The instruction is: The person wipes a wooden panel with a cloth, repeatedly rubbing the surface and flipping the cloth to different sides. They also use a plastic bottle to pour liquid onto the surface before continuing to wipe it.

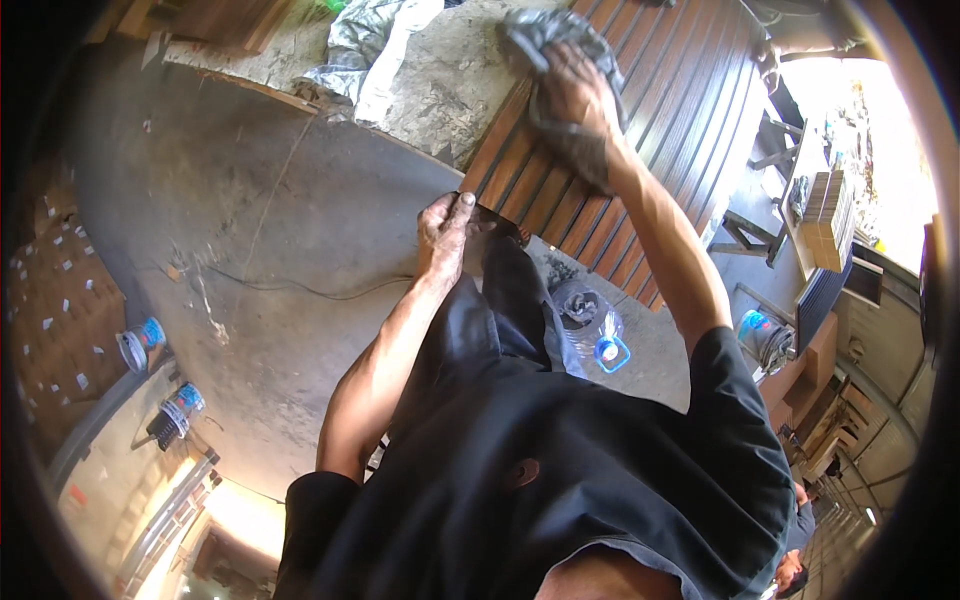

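A slatted panel of reddish-brown wood [560,205], with dark gaps between its boards, lies on a worn work table [440,95]. My right hand [580,95] presses a crumpled grey rag [540,40] onto the slats, and part of the cloth trails below the wrist. At the panel's near left corner, my left hand [442,232] is closed with its thumb up against the edge. The curled fingers of that hand are partly hidden. A white and grey cloth [380,55] lies on the table to the left of the panel.
A clear plastic jug [608,345] with a blue cap and handle stands on the floor by my legs. A thin cable [300,290] crosses the concrete at left. Buckets [142,345] stand farther left; a wooden trestle [750,235] and another person [795,545] are at right.
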The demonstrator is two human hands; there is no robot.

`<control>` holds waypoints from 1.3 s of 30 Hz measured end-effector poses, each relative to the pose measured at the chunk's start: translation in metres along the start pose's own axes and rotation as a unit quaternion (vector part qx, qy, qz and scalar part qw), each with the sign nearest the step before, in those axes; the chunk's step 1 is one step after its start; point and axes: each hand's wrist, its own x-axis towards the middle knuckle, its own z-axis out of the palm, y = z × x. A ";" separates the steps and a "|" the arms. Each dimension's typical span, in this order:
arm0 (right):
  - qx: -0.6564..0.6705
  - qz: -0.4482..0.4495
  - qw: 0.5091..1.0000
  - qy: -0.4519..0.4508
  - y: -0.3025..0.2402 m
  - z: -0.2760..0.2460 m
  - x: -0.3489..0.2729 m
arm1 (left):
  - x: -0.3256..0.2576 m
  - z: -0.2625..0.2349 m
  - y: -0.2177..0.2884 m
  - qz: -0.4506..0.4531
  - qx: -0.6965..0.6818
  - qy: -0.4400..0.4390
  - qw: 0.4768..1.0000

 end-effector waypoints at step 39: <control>0.031 0.304 0.951 -0.046 -0.024 -0.089 -0.185 | 0.068 0.056 0.026 0.465 0.691 -0.170 0.526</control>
